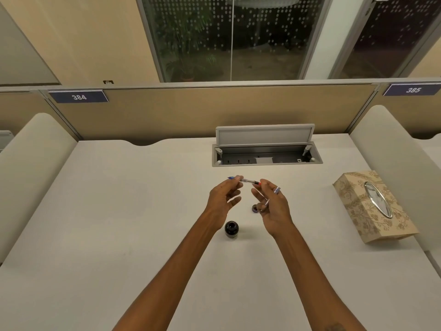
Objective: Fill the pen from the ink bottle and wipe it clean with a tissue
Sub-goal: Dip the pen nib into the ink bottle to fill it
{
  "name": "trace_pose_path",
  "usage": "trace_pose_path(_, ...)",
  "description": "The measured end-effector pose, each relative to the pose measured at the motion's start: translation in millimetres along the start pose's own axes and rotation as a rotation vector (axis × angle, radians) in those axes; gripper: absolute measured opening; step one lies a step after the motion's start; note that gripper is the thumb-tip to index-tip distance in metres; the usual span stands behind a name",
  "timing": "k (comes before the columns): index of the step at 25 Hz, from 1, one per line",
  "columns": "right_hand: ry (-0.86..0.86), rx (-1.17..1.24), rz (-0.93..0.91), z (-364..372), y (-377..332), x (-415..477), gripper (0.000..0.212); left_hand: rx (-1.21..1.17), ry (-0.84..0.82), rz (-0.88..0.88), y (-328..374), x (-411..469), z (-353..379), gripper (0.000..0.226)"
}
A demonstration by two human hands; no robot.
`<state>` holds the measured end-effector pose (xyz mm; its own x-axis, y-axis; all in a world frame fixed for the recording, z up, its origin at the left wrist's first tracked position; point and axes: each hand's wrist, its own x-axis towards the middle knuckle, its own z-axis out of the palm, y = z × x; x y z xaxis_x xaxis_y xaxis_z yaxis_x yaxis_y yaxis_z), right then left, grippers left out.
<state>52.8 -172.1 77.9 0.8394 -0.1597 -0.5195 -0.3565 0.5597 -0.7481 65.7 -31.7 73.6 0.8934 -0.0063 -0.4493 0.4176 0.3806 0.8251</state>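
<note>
The left hand (223, 199) is pinching one end of the pen (243, 180) between thumb and fingertips, its other fingers loosely spread. The right hand (272, 206) is pinching the opposite, red-tipped end, and is also gripping a second slim piece, perhaps the pen's barrel or cap (274, 193), tucked through its fingers. Both hands are holding the pen level in the air, above and beyond the ink bottle (231, 228), which is standing open on the desk (119, 211) between the two forearms. Its lid (255, 208) appears to be lying just beside the right hand, partly covered by it.

The main risk, as I judge it, is the open bottle: a forearm or wrist dropping towards the desk could be knocking it over and spilling ink across the pale surface. The pen parts, held only at their tips, could also be slipping and falling. The tissue box (374, 206) is sitting well apart to the right, so reaching for it with inky fingers could be smearing the box or the desk.

The pen is too small to tell whether it is holding ink, or which end is the nib. The lid is half hidden, and the ink level inside the dark bottle is not readable.
</note>
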Motion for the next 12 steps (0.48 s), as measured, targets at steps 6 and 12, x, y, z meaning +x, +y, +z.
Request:
trace_pose_path(6,0.119,-0.348,-0.135,-17.8,-8.7,25.3,0.017,0.461,-0.041,0.043,8.6,16.7,-36.1,0.055)
trace_pose_path(12,0.036,-0.752,-0.233,-30.4,28.6,36.2,0.012,0.837,-0.148,0.233,-25.7,29.7,-72.8,0.019)
